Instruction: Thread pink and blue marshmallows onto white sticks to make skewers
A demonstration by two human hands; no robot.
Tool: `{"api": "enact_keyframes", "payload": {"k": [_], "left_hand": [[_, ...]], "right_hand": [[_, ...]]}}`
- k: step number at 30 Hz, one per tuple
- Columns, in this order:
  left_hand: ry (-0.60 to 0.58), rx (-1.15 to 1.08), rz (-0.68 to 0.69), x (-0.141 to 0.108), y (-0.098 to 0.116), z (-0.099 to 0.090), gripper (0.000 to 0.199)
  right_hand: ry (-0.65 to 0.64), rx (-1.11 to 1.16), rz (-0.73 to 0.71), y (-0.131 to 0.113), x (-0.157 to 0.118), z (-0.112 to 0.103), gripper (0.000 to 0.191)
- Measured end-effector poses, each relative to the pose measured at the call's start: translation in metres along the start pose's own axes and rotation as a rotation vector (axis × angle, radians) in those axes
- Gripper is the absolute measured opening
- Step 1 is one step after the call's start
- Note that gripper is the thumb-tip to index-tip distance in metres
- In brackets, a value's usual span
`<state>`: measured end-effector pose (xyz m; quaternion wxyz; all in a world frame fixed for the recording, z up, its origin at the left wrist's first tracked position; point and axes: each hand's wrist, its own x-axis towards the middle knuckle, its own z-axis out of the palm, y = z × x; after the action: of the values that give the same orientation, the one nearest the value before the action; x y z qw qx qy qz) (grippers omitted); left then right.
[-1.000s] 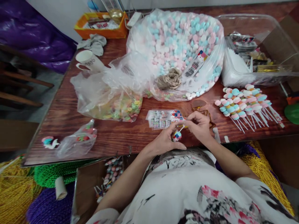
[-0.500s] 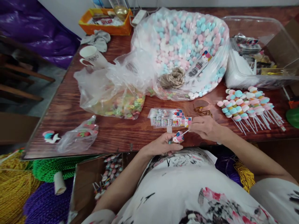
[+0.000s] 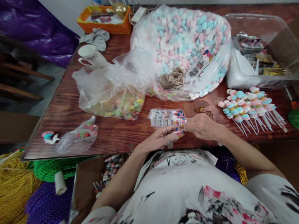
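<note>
My left hand (image 3: 160,139) is closed around a small printed plastic candy bag (image 3: 179,132) near the table's front edge. The contents are mostly hidden by my fingers. At the bag's right end, my right hand (image 3: 203,127) pinches a thin white stick that comes out of it. Flat printed bags (image 3: 166,117) lie overlapped just beyond my left hand. Behind my right hand are some loose gold twist ties (image 3: 202,109). To the right, several marshmallow sticks (image 3: 249,104) rest in a pile, pink, white, blue and yellow on white sticks.
A large clear bag of marshmallows (image 3: 187,37) fills the back, a bunched tan cloth (image 3: 173,78) against it. Left stand a bag of gummy candy (image 3: 126,104), a smaller bag (image 3: 80,135) and a white mug (image 3: 91,56). A clear plastic bin (image 3: 243,71) is at right.
Both hands have risen slightly away from my body with the candy bag. My left fingers now cover more of it, and my right hand has come closer to it along the stick.
</note>
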<state>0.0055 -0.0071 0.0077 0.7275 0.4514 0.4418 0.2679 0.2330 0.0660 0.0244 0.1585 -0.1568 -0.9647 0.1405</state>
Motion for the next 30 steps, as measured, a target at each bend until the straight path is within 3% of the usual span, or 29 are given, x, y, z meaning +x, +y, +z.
{"api": "enact_keyframes", "payload": {"k": [4,7,9,13,17,21,26,30], "left_hand": [[0.008,-0.029,-0.077,0.000,-0.006,-0.005,0.029],[0.131,-0.168,-0.110,0.007,-0.015,0.003,0.031],[0.251,-0.234,-0.070,0.012,-0.020,0.010,0.034],[0.485,-0.237,0.047,0.021,-0.024,0.015,0.036],[0.562,0.011,0.167,0.024,-0.026,0.015,0.032],[0.488,0.158,0.230,0.025,-0.031,0.020,0.031],[0.454,-0.064,0.098,0.023,-0.039,0.021,0.038],[0.469,-0.208,0.047,0.018,-0.042,0.014,0.041]], "right_hand": [[0.042,0.101,-0.006,0.006,0.004,0.001,0.024],[0.127,0.217,0.047,0.008,0.008,0.012,0.020],[0.295,0.308,0.197,0.005,0.008,0.022,0.013],[0.718,0.577,0.609,-0.019,0.004,0.047,0.025],[0.651,0.725,0.657,-0.047,0.004,0.070,0.007],[0.704,0.628,0.648,-0.051,0.014,0.076,0.021],[0.661,0.534,0.543,-0.042,0.020,0.072,0.013],[0.634,0.436,0.482,-0.042,0.011,0.066,0.043]]}}
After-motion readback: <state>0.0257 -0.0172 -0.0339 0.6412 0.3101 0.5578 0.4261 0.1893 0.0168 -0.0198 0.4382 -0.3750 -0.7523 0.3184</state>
